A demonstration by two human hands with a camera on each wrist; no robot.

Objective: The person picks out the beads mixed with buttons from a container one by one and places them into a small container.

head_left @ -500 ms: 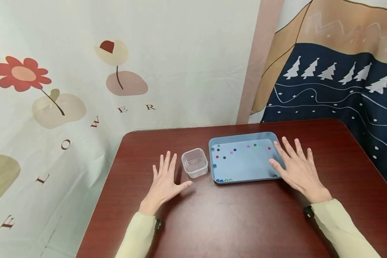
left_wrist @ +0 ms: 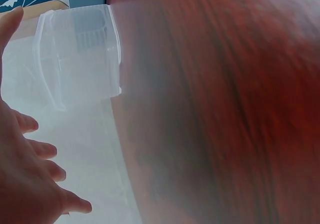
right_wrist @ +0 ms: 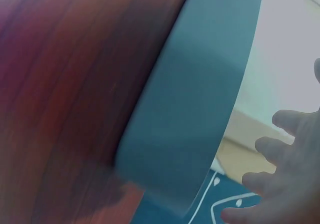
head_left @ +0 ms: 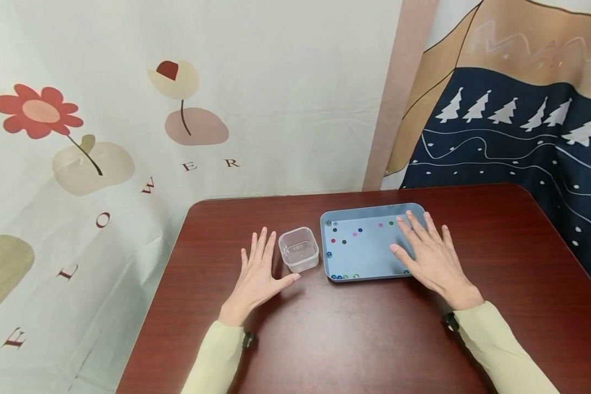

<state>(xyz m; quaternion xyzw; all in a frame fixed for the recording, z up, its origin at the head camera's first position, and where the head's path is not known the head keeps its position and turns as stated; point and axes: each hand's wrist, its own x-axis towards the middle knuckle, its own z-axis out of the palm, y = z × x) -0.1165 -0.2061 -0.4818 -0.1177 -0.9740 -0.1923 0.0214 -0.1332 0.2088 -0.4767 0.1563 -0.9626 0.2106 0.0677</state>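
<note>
My left hand hovers with spread fingers just left of a clear square plastic container, thumb pointing toward its near side. In the left wrist view the container stands upright beyond the fingers, and the hand holds nothing. Over the right end of a shallow blue tray is my right hand, fingers spread and empty, hiding that end. Several small round colored beads lie scattered in the tray, with a few along its near left corner. The right wrist view shows the tray's side wall beside the fingers.
Tray and container stand side by side on a dark red wooden table. A white curtain with flower prints hangs behind it. Navy cloth with white trees hangs at the right.
My right hand has moved left, further over the tray. My left hand has shifted slightly right and up, closer to the container. The view has shifted a little.
</note>
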